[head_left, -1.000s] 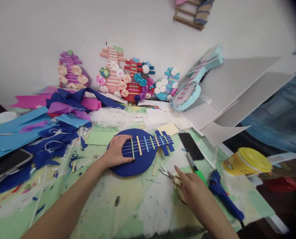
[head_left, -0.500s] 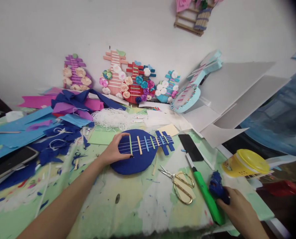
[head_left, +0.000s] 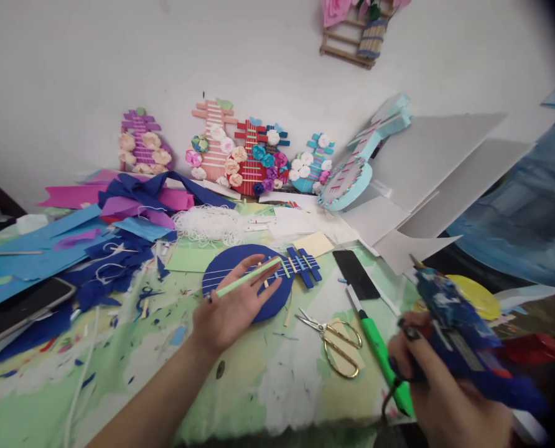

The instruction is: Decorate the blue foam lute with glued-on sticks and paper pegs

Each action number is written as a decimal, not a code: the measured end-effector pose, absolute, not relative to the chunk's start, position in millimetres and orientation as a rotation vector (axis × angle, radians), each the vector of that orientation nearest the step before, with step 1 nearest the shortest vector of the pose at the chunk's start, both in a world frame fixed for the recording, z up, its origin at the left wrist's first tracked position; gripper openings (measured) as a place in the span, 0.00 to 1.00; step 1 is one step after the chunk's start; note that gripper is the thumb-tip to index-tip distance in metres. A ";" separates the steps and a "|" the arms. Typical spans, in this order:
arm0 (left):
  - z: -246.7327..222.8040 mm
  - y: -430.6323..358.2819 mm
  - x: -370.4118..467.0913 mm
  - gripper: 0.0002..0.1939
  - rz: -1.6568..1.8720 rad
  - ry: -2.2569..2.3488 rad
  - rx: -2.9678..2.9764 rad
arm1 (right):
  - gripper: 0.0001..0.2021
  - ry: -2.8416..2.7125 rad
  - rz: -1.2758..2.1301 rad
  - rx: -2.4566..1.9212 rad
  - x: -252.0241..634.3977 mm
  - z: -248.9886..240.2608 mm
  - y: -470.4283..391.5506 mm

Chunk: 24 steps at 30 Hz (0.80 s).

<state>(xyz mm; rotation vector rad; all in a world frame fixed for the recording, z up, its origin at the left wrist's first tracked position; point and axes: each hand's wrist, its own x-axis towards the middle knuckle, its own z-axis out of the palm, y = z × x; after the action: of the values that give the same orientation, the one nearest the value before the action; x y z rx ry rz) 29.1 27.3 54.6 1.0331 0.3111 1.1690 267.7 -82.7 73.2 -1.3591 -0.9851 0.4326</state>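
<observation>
My left hand [head_left: 233, 305] is turned palm up above the table with its fingers stretched. Across the thumb and fingers it holds a thin light green stick [head_left: 247, 279]. Partly hidden behind this hand lies a dark blue paper lute [head_left: 277, 298] with white strings and coloured strips along its neck. At the right, my right hand [head_left: 445, 373] is wrapped round a blue glue gun [head_left: 464, 317], its nozzle pointing up and away. Below the glue gun, a green-handled knife [head_left: 377, 342] lies on the table, beside gold-handled scissors [head_left: 340, 348].
Several decorated paper lutes [head_left: 249, 158] lean on the wall. White string [head_left: 207, 224] and blue paper scraps [head_left: 104, 267] cover the left and back. A black phone [head_left: 356, 274] lies near the knife. A yellow bucket [head_left: 476, 295] stands behind the glue gun.
My left hand has lifted the light green stick off the blue lute and turned palm up. My right hand has raised the glue gun from the table's right side and tilted it nozzle up.
</observation>
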 end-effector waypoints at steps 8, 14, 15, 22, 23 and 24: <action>51.8 -4.9 55.2 0.41 1.075 0.190 0.714 | 0.11 -1.238 0.671 -1.170 169.9 87.6 -43.8; 48.9 -19.9 60.9 0.33 1.006 0.095 0.550 | 0.06 -1.304 0.611 -1.166 158.2 80.8 -34.4; 48.3 -20.6 61.0 0.33 1.002 0.095 0.539 | 0.06 -1.317 0.601 -1.174 158.3 80.3 -34.0; 47.6 -15.2 50.9 0.29 0.955 0.169 0.590 | 0.10 -1.507 0.554 -1.147 169.6 79.7 -30.6; 47.4 -13.8 48.3 0.30 0.943 0.172 0.604 | 0.10 -1.536 0.571 -1.138 171.4 80.0 -30.0; 47.0 -12.3 45.9 0.31 0.933 0.177 0.624 | 0.10 -1.558 0.600 -1.130 172.9 80.4 -29.6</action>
<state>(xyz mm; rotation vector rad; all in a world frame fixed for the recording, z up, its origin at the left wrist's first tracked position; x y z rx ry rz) 45.9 -12.3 47.0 0.6240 0.1771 0.9334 172.9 -29.6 80.4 -1.1299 -1.5579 0.5996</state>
